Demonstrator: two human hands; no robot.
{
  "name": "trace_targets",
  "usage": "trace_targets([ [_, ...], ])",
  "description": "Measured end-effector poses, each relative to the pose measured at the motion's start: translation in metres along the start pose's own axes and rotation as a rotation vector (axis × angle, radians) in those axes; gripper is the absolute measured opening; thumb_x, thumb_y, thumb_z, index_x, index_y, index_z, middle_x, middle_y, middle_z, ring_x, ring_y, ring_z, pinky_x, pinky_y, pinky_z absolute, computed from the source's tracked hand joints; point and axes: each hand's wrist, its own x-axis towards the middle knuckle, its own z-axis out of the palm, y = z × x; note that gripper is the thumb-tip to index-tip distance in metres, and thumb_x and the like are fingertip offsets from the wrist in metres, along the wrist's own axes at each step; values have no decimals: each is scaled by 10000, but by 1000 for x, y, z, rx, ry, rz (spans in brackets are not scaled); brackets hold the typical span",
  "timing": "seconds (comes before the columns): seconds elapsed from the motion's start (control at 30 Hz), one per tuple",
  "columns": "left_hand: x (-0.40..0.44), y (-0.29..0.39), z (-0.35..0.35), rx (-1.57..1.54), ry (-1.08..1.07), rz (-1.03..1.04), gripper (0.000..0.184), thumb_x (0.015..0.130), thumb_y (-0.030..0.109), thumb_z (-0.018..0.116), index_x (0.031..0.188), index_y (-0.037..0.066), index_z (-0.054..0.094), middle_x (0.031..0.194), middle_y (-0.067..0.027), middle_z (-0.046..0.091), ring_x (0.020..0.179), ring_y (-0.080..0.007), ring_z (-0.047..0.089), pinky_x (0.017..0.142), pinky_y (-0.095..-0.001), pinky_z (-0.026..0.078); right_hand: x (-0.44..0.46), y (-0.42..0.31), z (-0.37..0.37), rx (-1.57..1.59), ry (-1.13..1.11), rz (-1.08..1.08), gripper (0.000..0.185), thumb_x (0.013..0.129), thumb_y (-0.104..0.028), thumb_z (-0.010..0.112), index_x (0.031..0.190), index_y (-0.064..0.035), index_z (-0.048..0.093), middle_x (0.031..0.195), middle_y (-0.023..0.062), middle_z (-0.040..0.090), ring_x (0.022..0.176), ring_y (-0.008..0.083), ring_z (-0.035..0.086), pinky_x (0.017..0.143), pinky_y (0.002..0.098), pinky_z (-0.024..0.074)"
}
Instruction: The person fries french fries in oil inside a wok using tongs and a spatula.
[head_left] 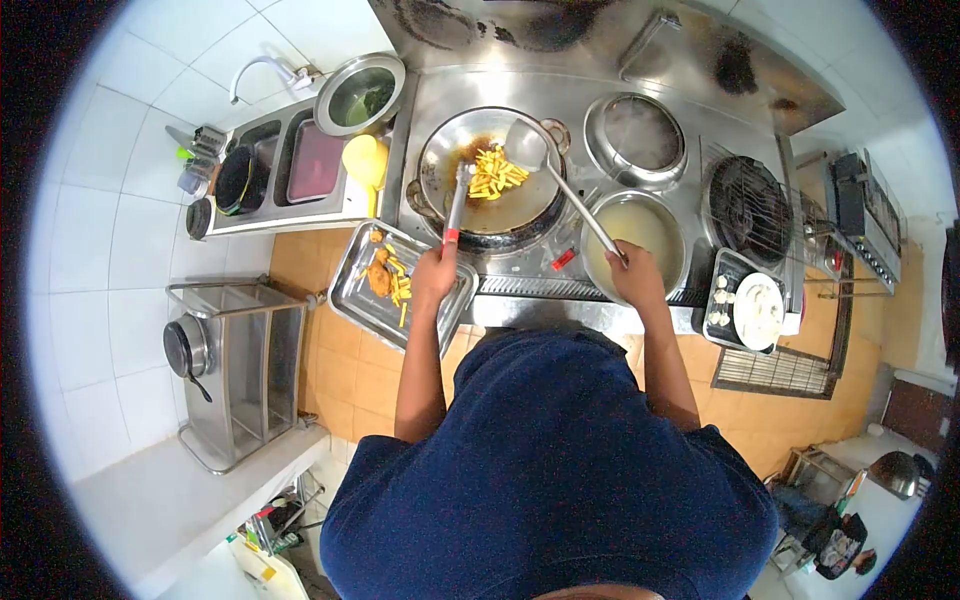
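My left hand point(434, 272) is closed around metal tongs point(457, 205) with a red band, their tips at the edge of the fries. My right hand point(637, 272) grips the handle of a long metal spatula point(575, 198), whose broad grey head rests inside the wok. Yellow potato fries point(494, 174) lie heaped in the middle of the wok point(440, 180), which sits on the stove and has dark brown residue inside. Under my left forearm, a steel tray point(362, 312) holds fried pieces point(380, 278) and loose fries. Below my right hand stands a pot of cloudy liquid point(632, 222).
A lidded steel pot point(636, 138) stands behind the liquid pot. Farther right are a grill rack point(748, 205) and a black tray point(716, 335) with a white plate. At left are sinks point(298, 150), a steel bowl point(330, 118) and a yellow scoop point(366, 160). A red object point(563, 260) lies on the stove front.
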Motion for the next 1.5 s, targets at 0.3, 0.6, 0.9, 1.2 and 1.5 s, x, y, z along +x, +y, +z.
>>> trace_targets([
  [0.3,6,36,6,251,-52,44,626,900,554,472,931,-28,698,967,-309,668,988,-466,637,868,-520,488,4,0,-19,-5,4,67,250,913,-199,611,1039,12,660,907,287,655,845,475,631,755,505,501],
  [0.6,7,46,14,190,5,148,623,906,552,474,923,-33,688,919,-303,669,932,-464,649,818,-530,497,2,-1,-29,3,31,94,264,905,-190,624,1045,32,653,921,291,654,863,476,633,753,494,505],
  [0.9,14,27,-5,200,-84,99,664,938,535,442,858,-81,677,907,-351,641,949,-500,626,842,-544,475,-1,-3,-27,26,19,98,260,905,-183,619,1047,32,654,909,290,653,846,481,628,746,497,499],
  [1.2,35,17,41,-251,-127,137,680,962,536,456,770,-92,632,683,-273,621,698,-412,648,679,-491,467,7,-13,-26,47,35,75,277,912,-195,620,1058,37,662,924,288,661,853,468,643,766,484,508],
  [1.5,35,11,15,-82,49,176,683,970,545,414,737,-60,631,647,-228,628,669,-388,657,676,-489,469,9,-14,-33,-48,-13,116,288,917,-216,610,1082,13,669,918,281,669,844,465,647,771,488,518],
])
